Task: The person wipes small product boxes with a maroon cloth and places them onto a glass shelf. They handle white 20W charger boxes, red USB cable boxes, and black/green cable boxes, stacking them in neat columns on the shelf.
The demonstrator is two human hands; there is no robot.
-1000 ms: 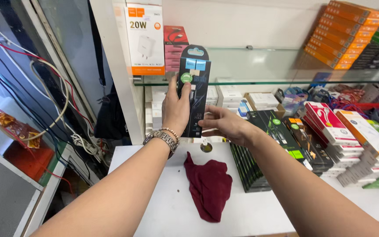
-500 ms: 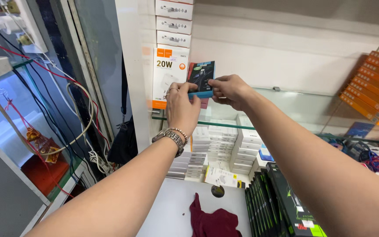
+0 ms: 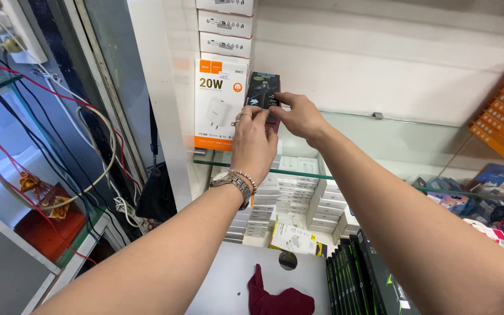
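Head view: both hands are raised to a glass shelf at the far side of the scene. Between them is a small dark box, a slim carton with a blue picture on its face. It stands upright on the shelf, its long axis vertical and its printed face turned towards the camera. It sits just to the right of a taller white and orange charger box, touching or nearly touching it.

The left hand comes up from below, its fingers bent and pinching the lower left part of the dark box. A watch and a bead bracelet sit on that wrist. The right hand reaches in from the right, its fingers pressed against the right edge and lower front of the dark box, so the box is held from both sides.

Below the shelf, stacks of small white boxes stand at the far edge of the white counter. A dark red cloth lies on the near part of the counter, with a row of black and green packets to its right.
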